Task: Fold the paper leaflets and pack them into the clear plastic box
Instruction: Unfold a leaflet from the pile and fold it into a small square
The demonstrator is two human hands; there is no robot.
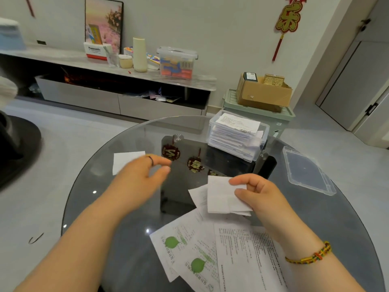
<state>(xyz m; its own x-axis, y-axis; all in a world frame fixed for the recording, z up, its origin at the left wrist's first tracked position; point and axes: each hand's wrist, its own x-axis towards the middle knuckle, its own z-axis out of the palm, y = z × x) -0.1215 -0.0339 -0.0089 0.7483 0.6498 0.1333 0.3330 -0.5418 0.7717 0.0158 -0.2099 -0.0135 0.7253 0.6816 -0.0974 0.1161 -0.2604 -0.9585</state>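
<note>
The right hand (259,194) pinches a folded leaflet (219,197) between thumb and fingers above the glass table (126,218); the left hand (139,175) hovers apart from it, fingers loosely bent, holding nothing. The clear plastic box (265,131) stands at the far side, nearly brimful of folded sheets, its lid (305,173) off to the right; unfolded leaflets (210,253) lie nearest the person. The fold is best kept pressed flat and laid square on the stack, so the lid can close.
</note>
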